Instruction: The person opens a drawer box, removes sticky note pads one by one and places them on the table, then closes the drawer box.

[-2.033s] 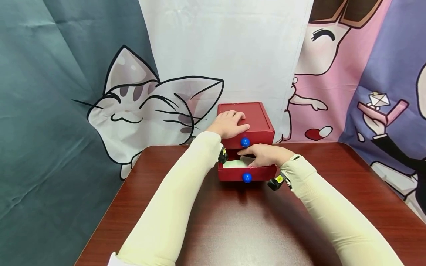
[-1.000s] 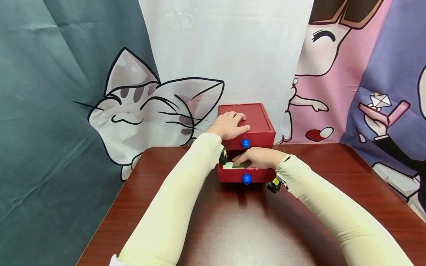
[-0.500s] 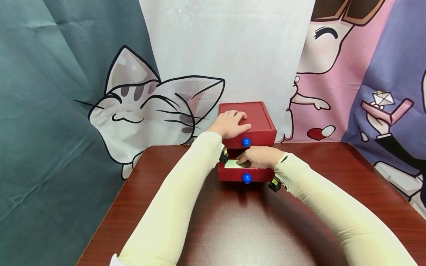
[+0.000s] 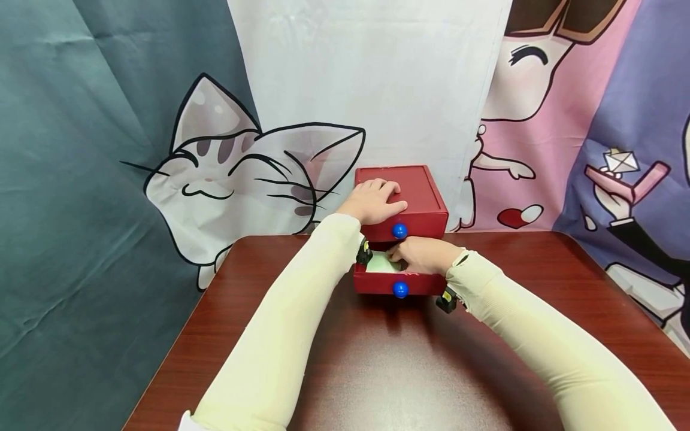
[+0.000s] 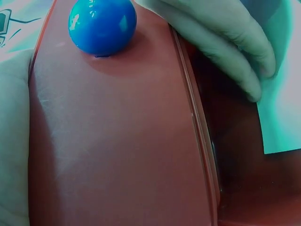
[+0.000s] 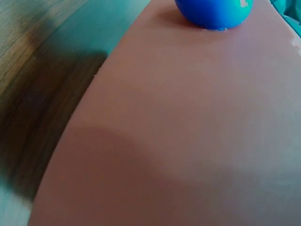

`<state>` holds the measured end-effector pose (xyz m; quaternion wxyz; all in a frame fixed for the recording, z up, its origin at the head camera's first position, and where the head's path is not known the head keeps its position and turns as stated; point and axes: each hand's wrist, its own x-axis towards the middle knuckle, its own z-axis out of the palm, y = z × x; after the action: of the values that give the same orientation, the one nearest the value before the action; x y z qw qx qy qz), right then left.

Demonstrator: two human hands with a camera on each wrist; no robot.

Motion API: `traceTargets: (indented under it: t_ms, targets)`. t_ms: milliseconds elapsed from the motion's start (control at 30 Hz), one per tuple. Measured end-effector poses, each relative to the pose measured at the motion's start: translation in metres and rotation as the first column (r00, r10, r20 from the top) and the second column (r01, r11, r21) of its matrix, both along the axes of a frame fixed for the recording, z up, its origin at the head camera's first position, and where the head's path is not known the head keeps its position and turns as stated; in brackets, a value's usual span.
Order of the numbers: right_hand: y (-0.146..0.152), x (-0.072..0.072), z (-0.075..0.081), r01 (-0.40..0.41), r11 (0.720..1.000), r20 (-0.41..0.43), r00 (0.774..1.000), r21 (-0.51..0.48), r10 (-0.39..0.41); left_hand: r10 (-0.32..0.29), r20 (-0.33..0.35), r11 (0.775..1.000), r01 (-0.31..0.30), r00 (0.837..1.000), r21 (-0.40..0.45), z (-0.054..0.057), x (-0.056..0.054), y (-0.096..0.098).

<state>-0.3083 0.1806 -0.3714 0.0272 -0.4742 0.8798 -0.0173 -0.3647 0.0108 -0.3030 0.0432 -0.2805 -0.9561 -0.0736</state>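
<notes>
My left hand rests on top of a small red drawer cabinet, its fingers spread over the left side. My right hand reaches from the right into the lower drawer, which is pulled out. In there lies a pale green sheet of paper. In the left wrist view two right-hand fingers run fairly straight to the edge of the paper, tips on it. The thumb is hidden there, so I cannot tell whether the paper is pinched. The right wrist view holds mostly the red drawer front.
Blue round knobs mark the upper drawer, which is closed, and the lower drawer front. The cabinet stands near the back of a dark red-brown wooden table. A printed cloth with a cartoon cat hangs behind.
Two seconds ago the right hand was spread wider, with a pale piece by its thumb. It has since moved deeper into the drawer and drawn its fingers together. The left hand stays put.
</notes>
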Motion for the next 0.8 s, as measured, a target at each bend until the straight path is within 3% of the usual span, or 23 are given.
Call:
traceTargets:
  t_ms: [200, 367, 567, 800]
  targets:
    - [0.0043, 0.0004, -0.0006, 0.035, 0.997, 0.01, 0.999, -0.064, -0.034, -0.006, -0.003, 1.0, 0.006, 1.0, 0.003, 0.0006, 0.0012, 0.0008]
    - [0.0053, -0.0001, -0.0028, 0.008, 0.991, -0.03, 0.999, -0.135, -0.012, -0.006, -0.008, 1.0, 0.006, 1.0, 0.012, 0.0003, 0.0013, 0.001]
    - [0.0045, 0.004, -0.0001, -0.018, 0.991, -0.075, 0.997, -0.132, 0.008, -0.008, -0.007, 1.0, 0.008, 1.0, 0.014, 0.0015, 0.0033, -0.0003]
    - [0.0049, 0.0019, -0.0032, 0.003, 0.988, -0.071, 0.997, -0.151, -0.014, -0.013, -0.009, 1.0, 0.013, 1.0, 0.013, 0.0037, 0.0063, -0.001]
